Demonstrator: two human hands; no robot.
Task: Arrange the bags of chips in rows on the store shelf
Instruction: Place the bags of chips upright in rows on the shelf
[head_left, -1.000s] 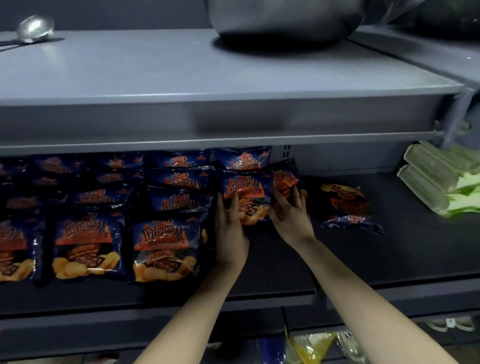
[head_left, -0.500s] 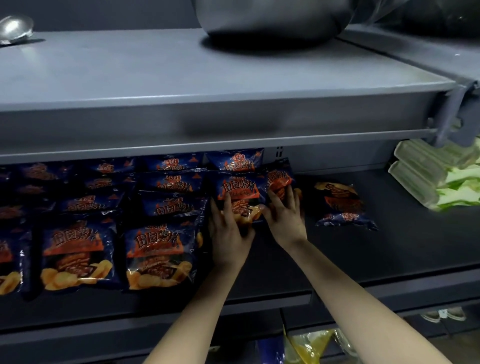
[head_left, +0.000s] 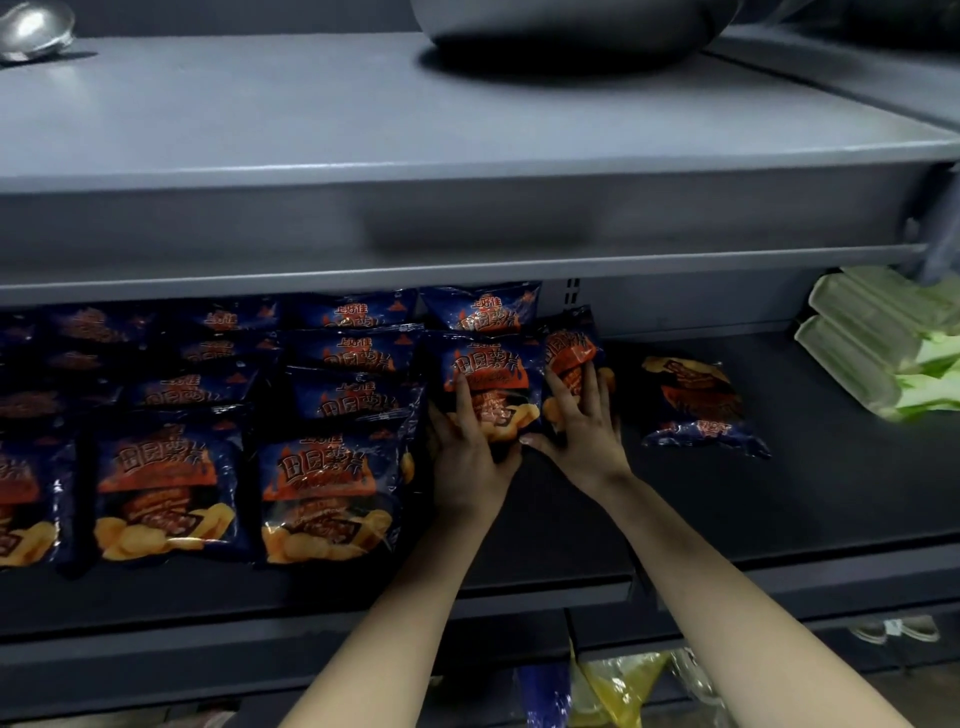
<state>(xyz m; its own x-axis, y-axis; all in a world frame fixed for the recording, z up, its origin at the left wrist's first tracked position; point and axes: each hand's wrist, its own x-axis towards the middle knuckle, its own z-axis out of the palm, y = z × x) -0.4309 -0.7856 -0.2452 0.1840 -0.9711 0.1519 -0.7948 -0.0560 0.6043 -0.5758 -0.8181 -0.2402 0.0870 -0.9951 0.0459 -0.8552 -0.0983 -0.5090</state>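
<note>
Shelf (head_left: 675, 519) holds rows of chip bags (head_left: 322, 499); both hands press two.

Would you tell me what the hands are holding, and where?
Left hand presses the lower front of one chip bag; right hand covers the neighbouring tilted bag. Neither is lifted.

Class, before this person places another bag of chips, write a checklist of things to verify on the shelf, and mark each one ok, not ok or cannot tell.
1. Left hand flat on the front chip bag of the right-hand column: ok.
2. Right hand on the tilted bag beside it: ok, but that bag is out of line.
3. Loose bag lying skewed, apart from the rows: not ok.
4. Bare shelf to the right for a new column: ok.
5. Green packs clear of that space: ok.
6. Firm grip on either bag: cannot tell.
</note>
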